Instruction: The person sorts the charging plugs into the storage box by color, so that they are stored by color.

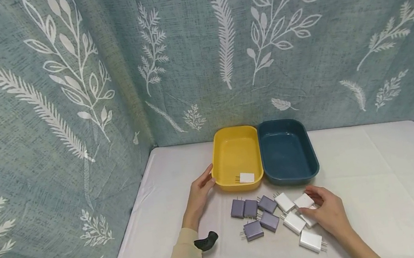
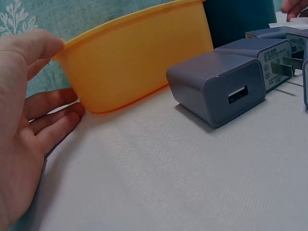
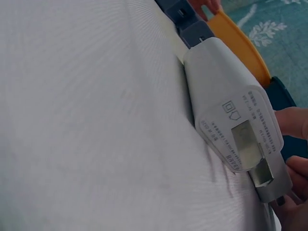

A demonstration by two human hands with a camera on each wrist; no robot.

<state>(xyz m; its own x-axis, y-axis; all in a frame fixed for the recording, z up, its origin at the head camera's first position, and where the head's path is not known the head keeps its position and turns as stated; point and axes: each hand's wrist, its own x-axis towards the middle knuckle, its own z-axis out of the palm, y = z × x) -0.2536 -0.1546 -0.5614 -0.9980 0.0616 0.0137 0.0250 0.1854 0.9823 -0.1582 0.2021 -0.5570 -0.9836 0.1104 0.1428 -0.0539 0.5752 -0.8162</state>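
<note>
My left hand [image 1: 199, 194] rests against the left side of the yellow tray [image 1: 216, 154], its thumb at the rim and lower fingers near the base in the left wrist view. One white charger [image 1: 247, 178] lies inside that tray. With thumb and fingers, my right hand [image 1: 328, 210] pinches a white charger [image 1: 304, 200] at the back of the white group. Other white chargers [image 1: 294, 223] lie around and under that hand. In the right wrist view, a near white charger [image 3: 231, 96] hides part of the fingers. Several purple chargers [image 1: 253, 231] lie left of the white ones.
A dark blue tray [image 1: 308, 149] stands right beside the yellow one, near the table's back edge. Leaf-printed curtains [image 1: 188, 60] hang behind and to the left. White cloth [image 1: 385, 191] covers the table. A dark curved piece [image 1: 206, 241] sits by the left sleeve.
</note>
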